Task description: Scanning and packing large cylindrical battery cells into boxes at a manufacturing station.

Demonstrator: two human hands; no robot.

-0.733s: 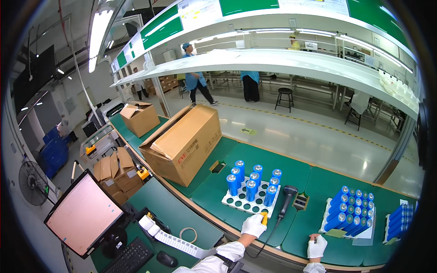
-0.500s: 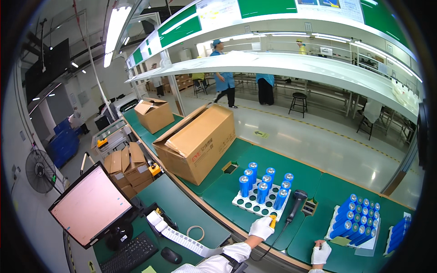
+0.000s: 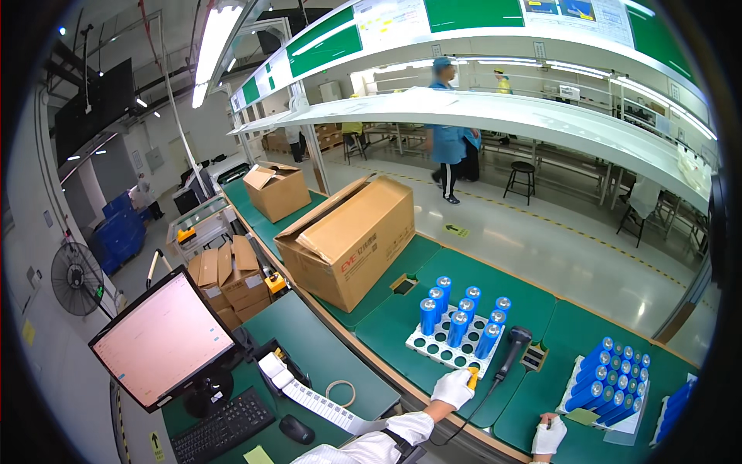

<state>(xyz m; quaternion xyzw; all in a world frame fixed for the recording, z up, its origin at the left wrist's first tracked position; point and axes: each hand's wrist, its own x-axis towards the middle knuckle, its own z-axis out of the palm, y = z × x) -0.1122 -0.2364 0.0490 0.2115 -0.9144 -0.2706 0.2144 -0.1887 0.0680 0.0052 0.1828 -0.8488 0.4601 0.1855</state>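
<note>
**Gloved hands at near edge of green tabletop, left on a small yellow item**

Left hand [image 3: 453, 388], white glove, sits at near edge of the green tabletop [image 3: 541, 309], fingers curled round a small yellow object [image 3: 472, 378]; too small to tell what it is, poss. a tool handle; hand closed on it. Just beyond the knuckles: white perforated tray [image 3: 448, 349] w/ upright blue cylindrical cells [image 3: 461, 317] in its far part, near rows of holes bare; tray lies approx. mid-tabletop, a little back from near edge. Right hand [image 3: 549, 435], also white-gloved, rests at near edge further right, fingers bent inward; looks loosely closed, touching edge of a second tray; can't tell if it grips anything. That second tray [image 3: 610, 421] holds a denser block of blue cells [image 3: 607, 383], leaning w/ the lens bend, near the right end of tabletop; an olive-green tag [image 3: 581, 417] lies at its near-left corner. Between the two trays: black handheld scanner [image 3: 514, 346], head up, cable [image 3: 471, 417] trailing to the near edge by left hand; small black plate [image 3: 535, 356] beside it. Big open cardboard box [image 3: 348, 240] at left-far part of tabletop; smaller open box [image 3: 278, 189] further back. Left of the tabletop, lower desk w/ monitor [image 3: 166, 336], keyboard [image 3: 224, 425], mouse [image 3: 296, 429], label strip [image 3: 309, 394], tape ring [image 3: 340, 393]. Person in blue coat [image 3: 450, 131] walks the aisle beyond.
</note>
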